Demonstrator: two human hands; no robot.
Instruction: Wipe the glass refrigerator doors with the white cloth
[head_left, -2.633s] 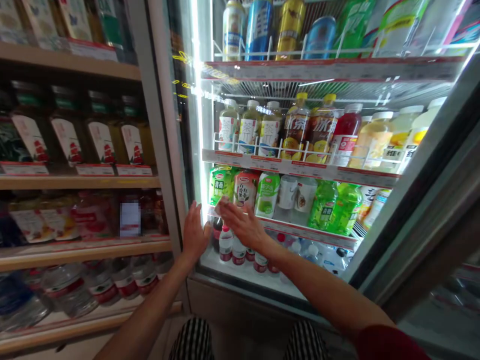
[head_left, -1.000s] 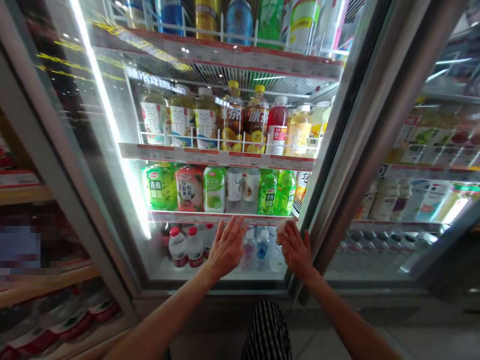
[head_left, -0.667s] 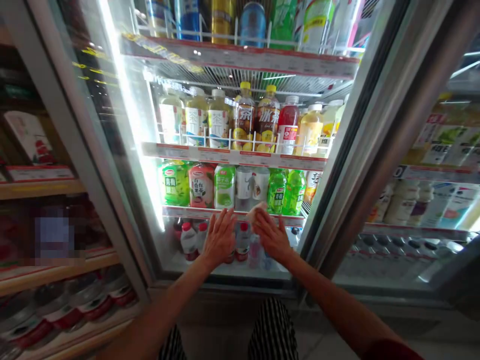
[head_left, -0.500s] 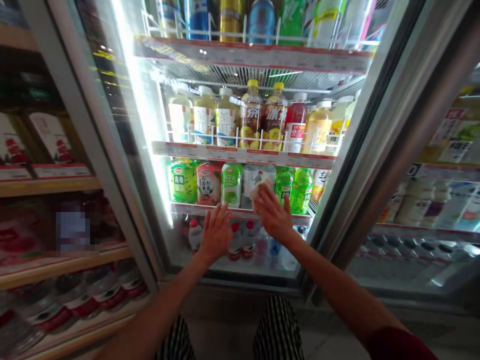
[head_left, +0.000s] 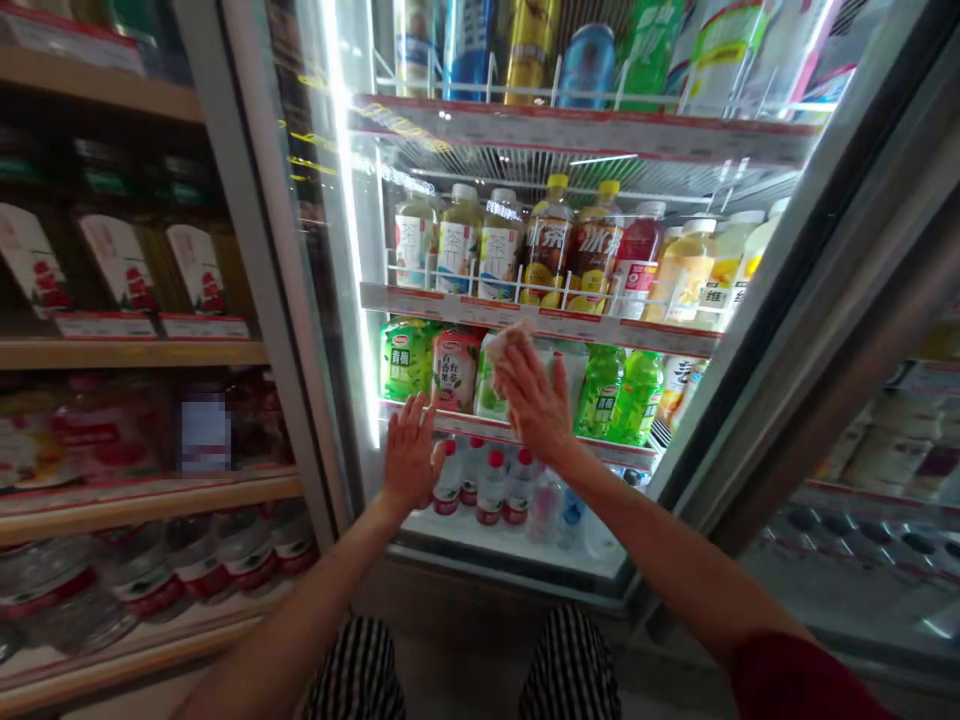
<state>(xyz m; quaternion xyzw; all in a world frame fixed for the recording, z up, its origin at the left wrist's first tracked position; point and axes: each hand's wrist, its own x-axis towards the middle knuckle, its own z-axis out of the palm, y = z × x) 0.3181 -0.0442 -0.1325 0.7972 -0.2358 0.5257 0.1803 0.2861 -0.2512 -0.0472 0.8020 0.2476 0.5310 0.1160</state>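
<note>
A closed glass door point(head_left: 306, 250) of a lit drinks fridge stands before me. My right hand point(head_left: 536, 405) presses a crumpled pale cloth point(head_left: 513, 343) flat to the glass, fingers stretched over it. Behind the cloth, a green-labelled bottle on the third shelf is partly hidden. Lower and to the left, my left hand point(head_left: 411, 455) lies open with its palm toward the glass and holds nothing. It is nearest the red-labelled drink bottle point(head_left: 454, 368) and the shelf edge below that bottle. Green bottles point(head_left: 602, 390) show to the right of my right hand.
Wooden shelves point(head_left: 135, 353) with juice and water bottles flank the fridge on the left. A metal door frame point(head_left: 795, 340) runs down the right side, with another fridge beyond it. My knees point(head_left: 574, 665) are close to the door's lower edge.
The view has turned a little left. Against the bottles behind, my right hand with the cloth has slid left and slightly up across the glass. My left hand has also shifted left.
</note>
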